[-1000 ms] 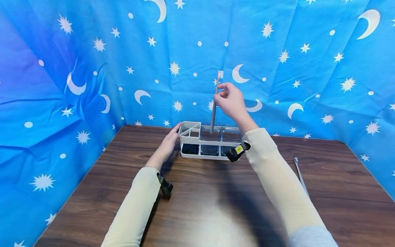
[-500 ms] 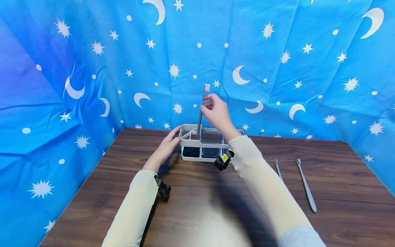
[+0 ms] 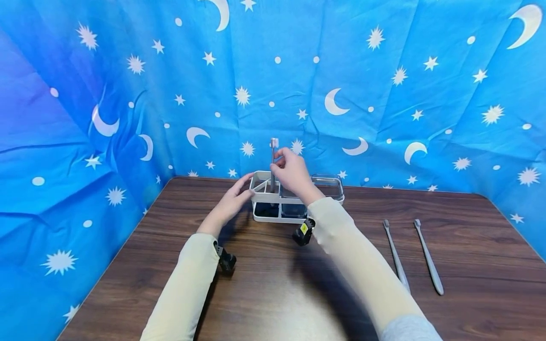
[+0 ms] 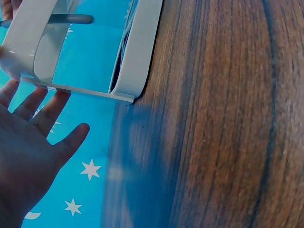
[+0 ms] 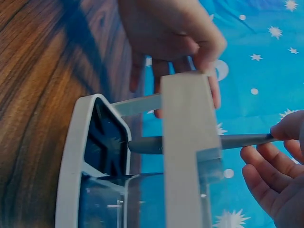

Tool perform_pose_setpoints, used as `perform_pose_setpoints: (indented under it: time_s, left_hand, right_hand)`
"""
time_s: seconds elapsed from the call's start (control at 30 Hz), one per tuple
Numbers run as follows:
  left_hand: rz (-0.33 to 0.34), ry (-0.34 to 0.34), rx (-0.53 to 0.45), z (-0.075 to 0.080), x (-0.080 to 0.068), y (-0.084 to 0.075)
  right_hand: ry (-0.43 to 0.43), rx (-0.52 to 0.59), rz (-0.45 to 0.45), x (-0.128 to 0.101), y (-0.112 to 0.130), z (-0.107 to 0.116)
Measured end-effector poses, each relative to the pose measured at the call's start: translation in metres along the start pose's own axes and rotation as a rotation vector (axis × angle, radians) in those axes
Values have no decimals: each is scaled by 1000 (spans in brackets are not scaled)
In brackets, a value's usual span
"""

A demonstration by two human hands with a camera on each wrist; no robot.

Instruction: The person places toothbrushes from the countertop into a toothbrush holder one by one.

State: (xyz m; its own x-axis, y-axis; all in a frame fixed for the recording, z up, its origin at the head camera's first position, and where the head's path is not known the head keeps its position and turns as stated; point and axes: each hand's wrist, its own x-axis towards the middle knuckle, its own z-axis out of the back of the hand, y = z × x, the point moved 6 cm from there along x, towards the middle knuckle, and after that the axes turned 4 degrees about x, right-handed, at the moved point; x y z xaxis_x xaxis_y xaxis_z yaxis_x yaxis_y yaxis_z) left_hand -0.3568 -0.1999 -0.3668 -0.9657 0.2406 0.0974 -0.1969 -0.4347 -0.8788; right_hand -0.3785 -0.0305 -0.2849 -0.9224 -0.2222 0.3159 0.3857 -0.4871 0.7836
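Note:
My right hand pinches a grey toothbrush by its upper part, bristles up. The handle passes down through the upper tier of a white two-tier toothbrush holder, beside its diagonal divider. In the left wrist view, the toothbrush's lower end pokes out below the upper tier. The right wrist view shows the handle close to the lower tray. My left hand holds the holder's left end, thumb at the front corner and fingers along the side. My right hand partly covers the holder's middle in the head view.
Two more grey toothbrushes, one nearer and one farther right, lie on the brown wooden table. A clear cup sits in the holder's right part. A blue star-patterned cloth hangs behind.
My right hand has moved left and down, bringing the toothbrush from above the clear cups into the holder's left part. My left hand stays at the holder. The lying toothbrushes have come into fuller view.

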Motion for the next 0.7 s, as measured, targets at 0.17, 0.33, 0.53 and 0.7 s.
perform_pose_setpoints:
  time_s: [0.17,0.33,0.53,0.7]
  left_hand:
    - [9,15,8,0,-11,-21]
    - [14,17,8,0,-14,-27]
    - [16,16,15,0,-14,-29]
    - [23,17,22,0,-15,-31]
  right_hand:
    - [19,-22,0,-4,-6,-9]
    - [34,-24,-14,-8,-8,-13]
    - [41,-46,-21,-10,-9,-16]
    - [41,-55,-9,-10,-10,-18]
